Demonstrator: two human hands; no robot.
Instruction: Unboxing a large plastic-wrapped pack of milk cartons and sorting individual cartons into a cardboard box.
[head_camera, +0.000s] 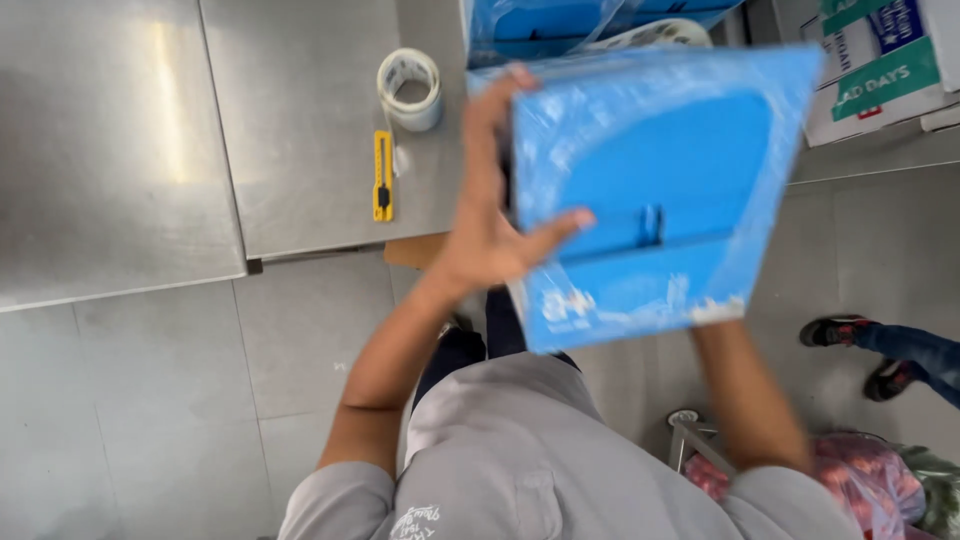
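A flat blue plastic case wrapped in clear film (660, 190) is held up in front of me, above the floor. My left hand (490, 200) grips its left edge, thumb across the front face and fingers curled behind. My right forearm rises to the case's lower right corner, and the right hand itself is hidden behind the case. More blue film-wrapped items (560, 25) lie at the table's far edge just beyond it.
A steel table (300, 150) carries a roll of clear tape (410, 88) and a yellow utility knife (382, 176). A printed cardboard box (880, 65) stands at the upper right. Another person's shoes (850, 345) are on the tiled floor, right. Pink bagged goods (860, 480) sit lower right.
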